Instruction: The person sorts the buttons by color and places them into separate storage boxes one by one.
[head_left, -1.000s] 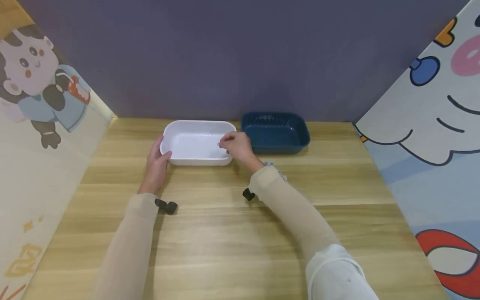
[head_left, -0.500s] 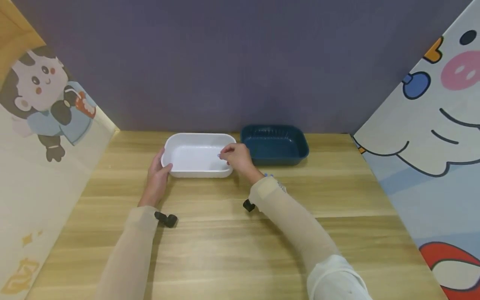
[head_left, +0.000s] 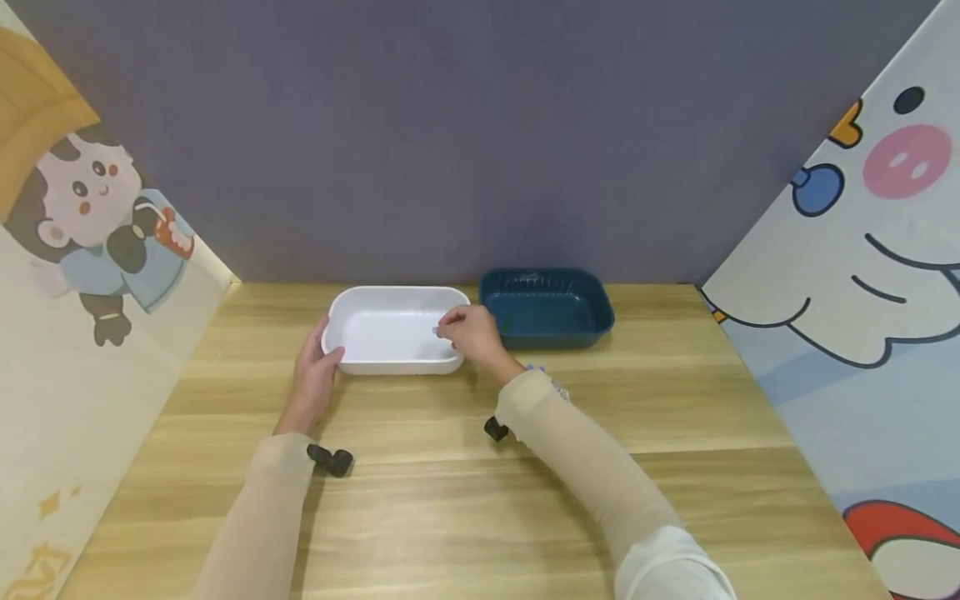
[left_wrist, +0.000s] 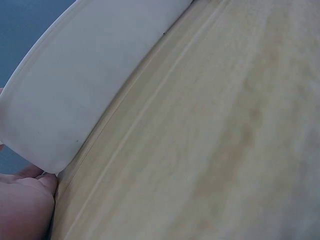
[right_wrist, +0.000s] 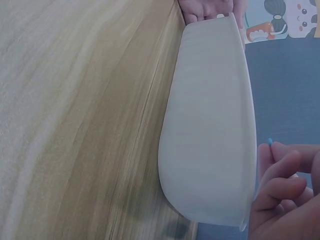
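In the head view a white oblong plastic tray (head_left: 390, 367) stands on the wooden table. My left hand (head_left: 309, 379) grips its left end, the thumb over the near rim and the fingers along the outer wall. At the tray's right end is my right hand (head_left: 474, 337), thumb and forefinger pinching a tiny light blue piece (right_wrist: 270, 141) above the tray's inside. Only a tip of this piece shows, so its kind cannot be told. The other fingers of that hand are curled in, seen in the right wrist view. No contents are visible in the white tray.
A dark teal tray (head_left: 555, 342) stands right of the white one, with a small greenish spot inside near its left end. Behind both trays rises a grey-purple wall (head_left: 480, 142). Cartoon-printed side panels (head_left: 847, 267) border the wooden table (head_left: 420, 517).
The head view has tilted upward, so the trays and hands sit lower in the picture. Both hands keep their places at the white tray, and the blue piece is still pinched.
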